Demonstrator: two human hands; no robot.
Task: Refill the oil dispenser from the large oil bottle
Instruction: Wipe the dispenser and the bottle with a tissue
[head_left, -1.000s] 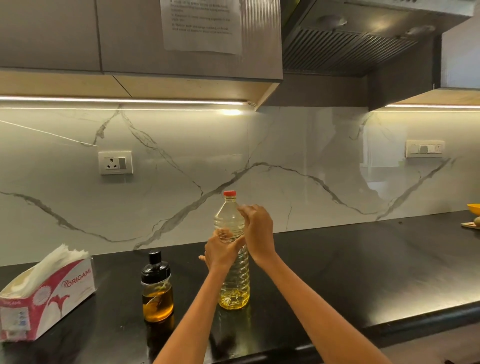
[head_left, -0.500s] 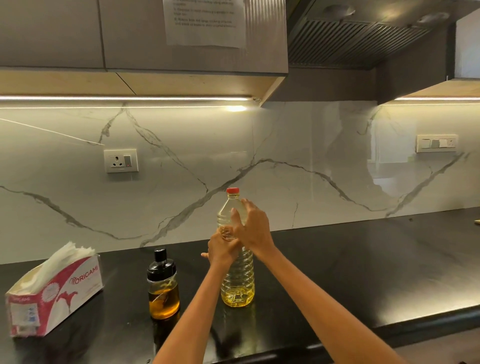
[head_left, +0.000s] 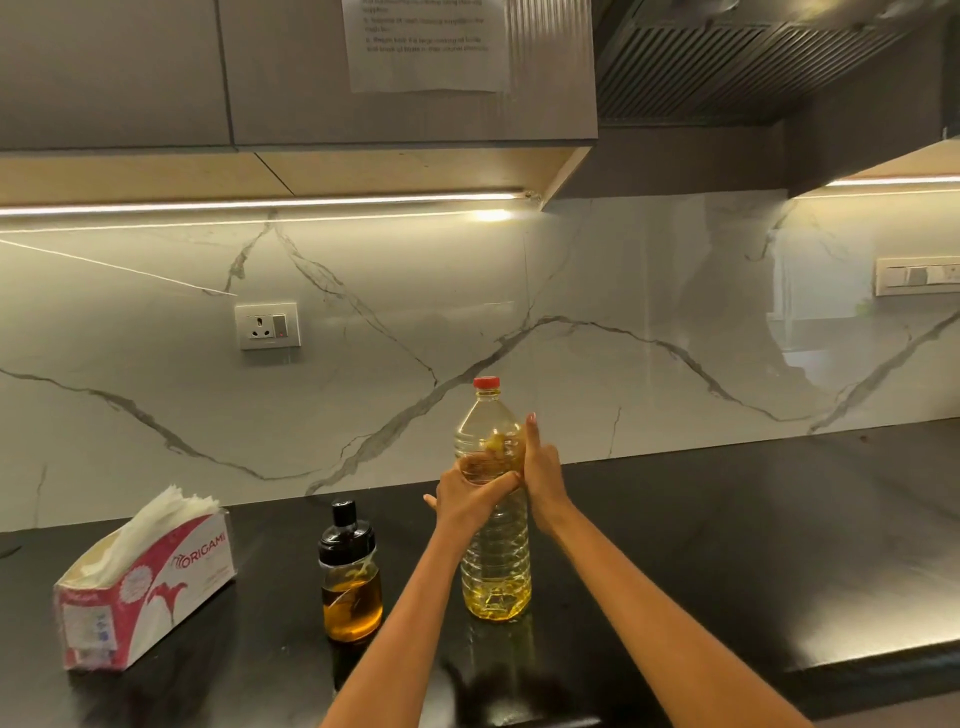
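Observation:
A tall clear plastic oil bottle (head_left: 496, 566) with a red cap (head_left: 486, 383) stands upright on the black counter, a little yellow oil at its bottom. My left hand (head_left: 465, 496) grips its upper body from the left. My right hand (head_left: 540, 470) wraps the same part from the right, thumb pointing up. To the left of the bottle stands a small glass oil dispenser (head_left: 350, 592) with a black lid, roughly half full of amber oil. Neither hand touches the dispenser.
A red and white tissue box (head_left: 150, 587) lies on the counter (head_left: 727, 545) at the left. A marble backsplash with a wall socket (head_left: 267, 326) rises behind. Cabinets and a range hood hang above. The counter's front edge runs along the lower right.
My right hand has slid down from near the bottle's neck onto its upper body, beside my left hand. The bottle still stands upright. The view shifted slightly to the left.

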